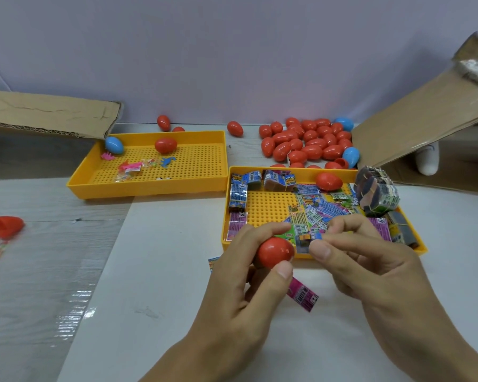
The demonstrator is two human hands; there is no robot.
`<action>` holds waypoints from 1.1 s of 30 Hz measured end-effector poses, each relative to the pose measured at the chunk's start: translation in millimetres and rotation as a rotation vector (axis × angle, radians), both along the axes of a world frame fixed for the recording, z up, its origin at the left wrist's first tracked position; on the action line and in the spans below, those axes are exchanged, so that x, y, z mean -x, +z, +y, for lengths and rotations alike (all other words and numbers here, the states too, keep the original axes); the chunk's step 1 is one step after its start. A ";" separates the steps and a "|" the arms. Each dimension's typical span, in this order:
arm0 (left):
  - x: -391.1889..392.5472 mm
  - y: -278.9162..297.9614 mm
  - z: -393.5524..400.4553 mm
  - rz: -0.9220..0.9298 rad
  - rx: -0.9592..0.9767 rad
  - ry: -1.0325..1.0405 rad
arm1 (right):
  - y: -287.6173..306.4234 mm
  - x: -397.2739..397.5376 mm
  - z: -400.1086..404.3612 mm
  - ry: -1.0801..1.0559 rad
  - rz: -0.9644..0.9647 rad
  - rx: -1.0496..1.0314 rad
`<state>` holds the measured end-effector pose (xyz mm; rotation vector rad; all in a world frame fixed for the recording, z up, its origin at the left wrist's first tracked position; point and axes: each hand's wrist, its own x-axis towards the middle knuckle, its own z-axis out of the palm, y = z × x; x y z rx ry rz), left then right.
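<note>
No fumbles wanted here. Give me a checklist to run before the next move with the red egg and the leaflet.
1. Grip of the left hand on the red egg: ok.
2. Pinch of the right hand on the folded leaflet: ok.
3. Egg open to take the leaflet: cannot tell, fingers hide its seam.
4. Nearness of the yellow leaflet tray, just behind the hands: ok.
5. No strays on the table under the hands: not ok, a pink leaflet lies below the left hand.

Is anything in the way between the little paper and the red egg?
Nothing visible is. The right hand pinches the folded paper right beside the red egg, which the left hand grips.
</note>
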<state>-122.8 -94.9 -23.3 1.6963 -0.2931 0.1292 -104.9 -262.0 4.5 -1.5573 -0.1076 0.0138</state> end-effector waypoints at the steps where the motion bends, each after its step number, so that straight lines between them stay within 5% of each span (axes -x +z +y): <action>1: -0.3 0.0 -0.2 0.002 0.000 0.002 | -0.9 0.0 0.4 0.024 0.023 -0.008; 16: -0.9 -1.3 -0.2 0.042 -0.018 -0.022 | -1.8 0.1 3.1 0.194 0.182 -0.160; 33: -3.2 -6.2 -5.7 -0.126 -0.077 0.104 | -9.9 -2.6 -1.5 0.128 0.013 0.019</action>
